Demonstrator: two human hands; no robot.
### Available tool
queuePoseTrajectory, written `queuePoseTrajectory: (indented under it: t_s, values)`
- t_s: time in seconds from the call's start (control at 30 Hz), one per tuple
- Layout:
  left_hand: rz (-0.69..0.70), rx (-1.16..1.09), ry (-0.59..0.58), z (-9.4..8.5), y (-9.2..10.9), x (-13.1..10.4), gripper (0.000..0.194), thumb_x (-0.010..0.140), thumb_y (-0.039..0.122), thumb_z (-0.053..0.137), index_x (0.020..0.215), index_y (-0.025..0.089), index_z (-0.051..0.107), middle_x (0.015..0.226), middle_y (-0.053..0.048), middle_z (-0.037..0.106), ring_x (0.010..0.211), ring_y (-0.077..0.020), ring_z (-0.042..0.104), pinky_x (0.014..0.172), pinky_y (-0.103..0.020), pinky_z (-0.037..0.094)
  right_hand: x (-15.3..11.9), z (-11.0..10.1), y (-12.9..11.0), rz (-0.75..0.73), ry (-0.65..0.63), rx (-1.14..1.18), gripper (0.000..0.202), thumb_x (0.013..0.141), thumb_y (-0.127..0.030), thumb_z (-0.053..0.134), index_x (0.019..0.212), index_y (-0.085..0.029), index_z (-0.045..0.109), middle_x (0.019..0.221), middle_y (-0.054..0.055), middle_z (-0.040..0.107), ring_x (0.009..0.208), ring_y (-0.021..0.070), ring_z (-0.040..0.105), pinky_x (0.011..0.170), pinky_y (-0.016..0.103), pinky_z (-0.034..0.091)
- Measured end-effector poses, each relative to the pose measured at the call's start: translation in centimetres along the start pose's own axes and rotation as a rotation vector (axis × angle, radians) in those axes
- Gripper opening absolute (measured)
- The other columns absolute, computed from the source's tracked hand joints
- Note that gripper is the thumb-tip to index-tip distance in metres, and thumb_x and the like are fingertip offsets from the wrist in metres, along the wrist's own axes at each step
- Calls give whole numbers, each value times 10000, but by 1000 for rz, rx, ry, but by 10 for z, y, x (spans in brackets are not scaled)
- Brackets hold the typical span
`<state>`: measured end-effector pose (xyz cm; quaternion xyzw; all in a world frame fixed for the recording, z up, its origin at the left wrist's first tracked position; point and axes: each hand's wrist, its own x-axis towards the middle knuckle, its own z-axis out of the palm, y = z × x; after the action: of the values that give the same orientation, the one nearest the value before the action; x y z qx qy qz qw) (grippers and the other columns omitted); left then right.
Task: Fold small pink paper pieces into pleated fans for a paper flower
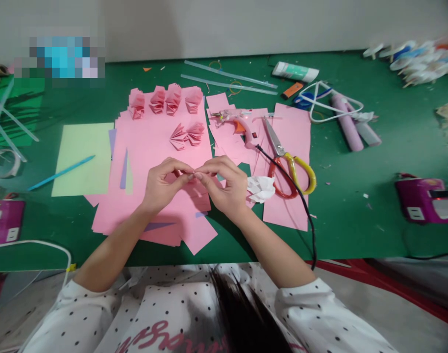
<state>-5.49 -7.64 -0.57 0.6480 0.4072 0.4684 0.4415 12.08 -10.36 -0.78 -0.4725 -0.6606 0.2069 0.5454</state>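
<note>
My left hand (164,181) and my right hand (226,185) meet fingertip to fingertip over the stacked pink paper (132,142). Both are closed in a pinch on a small pink piece of paper, mostly hidden by the fingers. Just beyond them sit two pleated pink paper pieces (187,136), fanned out side by side. Several more folded pink pieces (165,100) stand in a row along the far edge of the stack. A crumpled white paper (261,189) lies right beside my right hand.
Right of my hands lie a pink glue gun (242,122) with a black cord and scissors (283,157) with red and yellow handles. Clear glue sticks (229,81) lie farther back. At left, a blue pen (62,172) rests on pale green paper (82,147). A purple device (426,198) stands far right.
</note>
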Motion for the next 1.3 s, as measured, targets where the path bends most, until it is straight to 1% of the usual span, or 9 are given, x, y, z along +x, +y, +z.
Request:
queuePoseTrajectory:
  t_s: [0.23, 0.33, 0.4, 0.47, 0.7, 0.83, 1.0, 1.17, 1.3]
  values:
    - [40, 29, -25, 1, 2, -1, 179, 859, 405, 832, 853, 235, 778, 836, -27, 755, 785, -153, 659, 740, -303, 529, 0, 2, 3, -84, -11, 25, 113, 990, -291, 654, 902, -238, 702, 847, 39, 714, 828, 198, 669, 747, 374, 561]
    - [41, 31, 6, 0, 0, -1, 164, 887, 390, 804, 874, 230, 772, 873, -35, 756, 813, -154, 672, 757, -302, 532, -1, 3, 5, -69, -30, 8, 128, 986, -373, 674, 1009, -250, 702, 927, 51, 710, 862, 206, 659, 735, 374, 561]
    - [40, 25, 27, -1, -2, -1, 140, 896, 368, 796, 883, 231, 772, 886, -35, 755, 824, -150, 676, 769, -299, 527, -1, 3, 6, -66, -26, 1, 226, 945, -425, 730, 1091, -257, 694, 996, 64, 705, 894, 213, 651, 722, 373, 561]
    - [29, 14, 29, -2, -3, 0, 129, 894, 359, 799, 885, 234, 772, 889, -34, 754, 825, -150, 677, 768, -299, 523, -1, 3, 7, -73, -15, -6, 260, 932, -426, 743, 1121, -259, 686, 1020, 70, 698, 909, 216, 648, 714, 371, 562]
    - [48, 24, -1, -2, -2, 1, 201, 856, 435, 829, 852, 244, 769, 861, -33, 743, 836, -170, 653, 768, -316, 529, -3, 4, 7, -113, -16, -35, 109, 958, -328, 708, 1040, -257, 721, 938, 62, 703, 892, 219, 667, 725, 380, 573]
    - [24, 12, 1, -2, -3, 1, 228, 837, 442, 847, 860, 233, 758, 880, -30, 729, 828, -157, 645, 765, -302, 523, -4, 4, 8, -148, 3, -25, 93, 963, -298, 705, 1034, -253, 746, 923, 62, 714, 871, 211, 675, 718, 373, 575]
    - [18, 20, -14, -2, -5, 1, 248, 827, 454, 852, 875, 229, 759, 895, -39, 720, 865, -167, 646, 781, -303, 528, -3, 3, 7, -108, 6, -36, 113, 973, -341, 690, 976, -262, 770, 889, 59, 712, 846, 211, 676, 703, 376, 569]
    - [14, 29, -32, -1, -2, 1, 214, 840, 424, 847, 858, 228, 764, 884, -35, 723, 883, -162, 640, 803, -295, 525, -2, 2, 3, -158, 41, -3, 53, 951, -270, 719, 948, -255, 769, 858, 45, 716, 827, 199, 679, 702, 361, 557]
    - [-32, 66, -51, 0, 4, 0, 257, 843, 463, 833, 840, 216, 762, 881, -39, 718, 874, -167, 647, 811, -310, 531, 0, 1, 1, -65, 26, 91, 50, 929, -214, 720, 885, -233, 735, 816, 25, 711, 792, 179, 660, 691, 344, 518]
